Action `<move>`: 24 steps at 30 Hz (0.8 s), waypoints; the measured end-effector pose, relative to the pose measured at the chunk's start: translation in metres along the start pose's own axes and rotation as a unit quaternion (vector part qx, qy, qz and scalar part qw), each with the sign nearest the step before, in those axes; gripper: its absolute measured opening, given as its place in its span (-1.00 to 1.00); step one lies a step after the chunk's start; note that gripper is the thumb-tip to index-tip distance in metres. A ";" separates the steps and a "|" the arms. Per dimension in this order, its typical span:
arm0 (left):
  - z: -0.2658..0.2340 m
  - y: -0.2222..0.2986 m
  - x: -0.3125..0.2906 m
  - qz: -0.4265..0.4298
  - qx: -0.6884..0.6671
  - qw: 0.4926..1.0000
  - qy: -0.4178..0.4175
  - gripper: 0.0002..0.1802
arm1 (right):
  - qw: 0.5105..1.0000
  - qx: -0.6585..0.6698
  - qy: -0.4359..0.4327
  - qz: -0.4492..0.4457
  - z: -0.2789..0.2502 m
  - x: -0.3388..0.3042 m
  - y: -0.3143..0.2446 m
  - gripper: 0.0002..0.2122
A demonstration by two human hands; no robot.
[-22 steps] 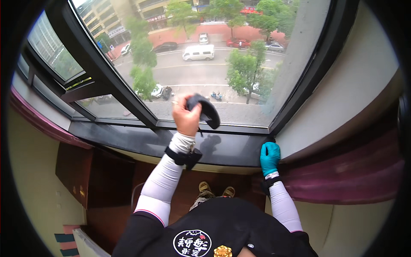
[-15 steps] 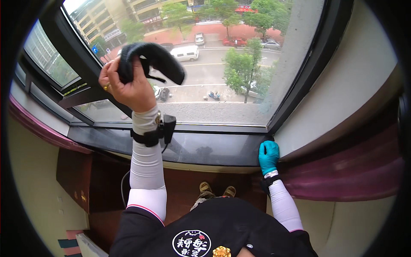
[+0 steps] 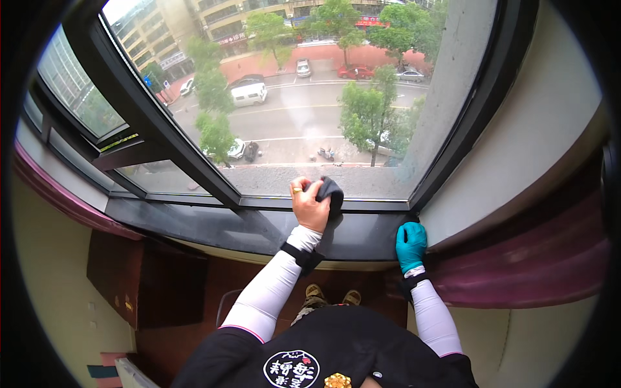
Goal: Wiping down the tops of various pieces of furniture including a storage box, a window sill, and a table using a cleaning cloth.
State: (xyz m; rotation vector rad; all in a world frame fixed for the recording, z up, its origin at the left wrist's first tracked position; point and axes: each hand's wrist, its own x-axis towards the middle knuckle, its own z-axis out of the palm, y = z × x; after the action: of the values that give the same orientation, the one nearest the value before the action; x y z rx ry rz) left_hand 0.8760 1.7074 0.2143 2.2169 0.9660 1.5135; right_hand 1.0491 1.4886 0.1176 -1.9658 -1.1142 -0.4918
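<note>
Now dark item [image 3: 334, 196] held by left fingers [image 3: 315, 188] near glossy sill [image 3: 174, 226] edge, room leftward; right fingers [image 3: 410, 234] curled at sill's right end, contents unclear; cabinet [image 3: 113, 275] below-left.

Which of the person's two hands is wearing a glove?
The right hand, at the right end of the windowsill: it wears a teal glove. The left hand is bare and holds a dark, cloth-like item.

Black shirt [image 3: 362, 339]: white-lettered oval emblem [image 3: 291, 370]. Red shopfront sign [image 3: 370, 21]: lettering too small.
</note>
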 end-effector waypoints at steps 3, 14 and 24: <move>-0.022 0.032 0.050 0.024 -0.045 0.997 0.062 -0.68 | 1.000 0.002 -0.013 0.013 -0.002 -0.001 0.001 -0.90; -0.021 0.154 0.160 0.342 -0.104 0.920 0.164 -0.30 | 0.999 -0.021 -0.035 0.001 0.002 -0.004 0.003 -0.90; 0.030 0.046 0.042 0.566 0.032 0.787 -0.245 -0.39 | 0.999 -0.021 -0.033 0.005 -0.004 0.001 -0.004 -0.91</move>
State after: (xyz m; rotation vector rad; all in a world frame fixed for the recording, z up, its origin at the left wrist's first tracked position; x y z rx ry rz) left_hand 0.9292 1.7059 0.2585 3.1747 -0.6510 1.0110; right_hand 1.0462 1.4865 0.1226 -2.0355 -1.1421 -0.4510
